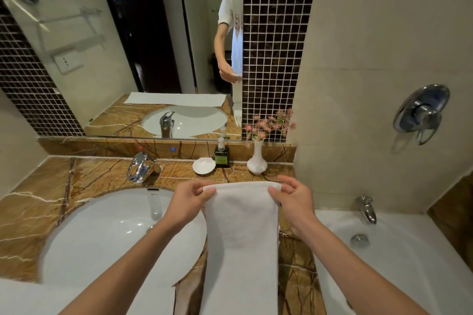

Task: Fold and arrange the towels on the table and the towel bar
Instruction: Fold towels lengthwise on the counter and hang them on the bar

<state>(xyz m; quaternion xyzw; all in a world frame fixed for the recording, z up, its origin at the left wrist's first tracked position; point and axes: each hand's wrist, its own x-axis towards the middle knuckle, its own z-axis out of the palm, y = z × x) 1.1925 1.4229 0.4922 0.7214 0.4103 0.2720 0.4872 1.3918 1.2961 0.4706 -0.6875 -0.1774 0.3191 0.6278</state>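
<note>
Your left hand (188, 203) and right hand (294, 206) pinch the white towel's (242, 238) top corners, fingers clamped on it. It hangs over the brown marble counter (97, 176), between the sink (107, 235) and the bathtub (399, 258).

I see a white sink basin (107, 235) at left, with a chrome faucet (142, 165) behind it. Right of the faucet are a white shell dish (204, 165), a dark pump bottle (221, 155) just behind it, then a white vase (257, 158) of pink flowers. The mirror (128, 46) is above, with a dark mosaic strip (276, 33) beside it. At right is a white bathtub (396, 263) with a chrome spout (367, 208), and a round wall valve (421, 112) above.
</note>
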